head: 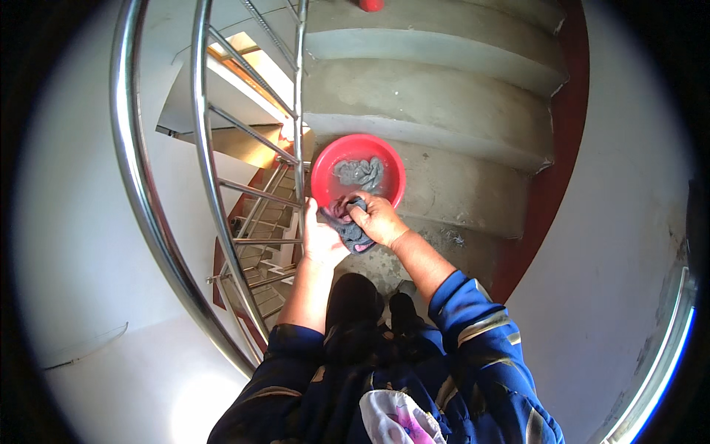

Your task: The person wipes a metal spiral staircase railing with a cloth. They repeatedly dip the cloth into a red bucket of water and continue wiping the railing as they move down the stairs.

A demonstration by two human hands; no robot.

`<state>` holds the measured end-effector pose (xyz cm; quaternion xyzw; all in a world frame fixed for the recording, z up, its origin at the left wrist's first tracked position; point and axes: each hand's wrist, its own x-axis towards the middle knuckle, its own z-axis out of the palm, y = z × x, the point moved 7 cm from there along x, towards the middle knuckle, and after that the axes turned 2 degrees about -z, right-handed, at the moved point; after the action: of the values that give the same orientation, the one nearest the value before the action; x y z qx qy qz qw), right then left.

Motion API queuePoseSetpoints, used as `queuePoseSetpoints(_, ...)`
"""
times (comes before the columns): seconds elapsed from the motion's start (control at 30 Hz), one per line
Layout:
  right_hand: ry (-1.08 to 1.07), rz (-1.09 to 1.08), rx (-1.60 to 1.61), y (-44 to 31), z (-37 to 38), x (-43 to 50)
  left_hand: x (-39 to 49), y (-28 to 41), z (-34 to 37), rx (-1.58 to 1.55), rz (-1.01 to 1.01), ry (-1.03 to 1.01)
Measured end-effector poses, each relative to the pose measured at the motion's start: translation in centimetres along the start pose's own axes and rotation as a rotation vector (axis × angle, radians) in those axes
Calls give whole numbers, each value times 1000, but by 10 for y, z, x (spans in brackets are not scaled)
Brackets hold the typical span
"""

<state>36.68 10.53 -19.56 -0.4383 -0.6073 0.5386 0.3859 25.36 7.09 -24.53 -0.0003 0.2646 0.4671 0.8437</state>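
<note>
A dark grey cloth with pink patches (355,234) is bunched between my two hands, over the near rim of a red plastic basin (398,161). My right hand (380,221) grips the cloth between thumb and fingers. Beneath its left side lies my left hand (326,238), thumb raised and palm against the cloth; its fingers are partly hidden. Inside the basin, a grey wet cloth (360,173) lies crumpled in cloudy water. The basin stands on a concrete step, close to the metal railing.
Concrete stairs (432,89) rise beyond the basin, with part of a red object (371,4) on a higher step. A shiny metal railing (205,139) runs along the left, with lower stairs visible through it. A white wall with a dark red border (566,122) stands at the right.
</note>
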Motion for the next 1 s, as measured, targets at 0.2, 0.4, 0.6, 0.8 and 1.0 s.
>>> queuePoseSetpoints(0.2,193,-267,-556,-50,18,17,35,58,-21,-68,179,69)
queuePoseSetpoints(0.4,397,-348,-272,-38,22,39,54,82,5,333,545,84)
queuePoseSetpoints(0.6,353,-1,292,42,37,114,63,118,-14,599,782,655)
queuePoseSetpoints(0.8,332,769,669,89,76,123,60,163,5,1325,676,736)
queuePoseSetpoints(1.0,274,834,955,63,95,120,42,182,14,1439,611,651)
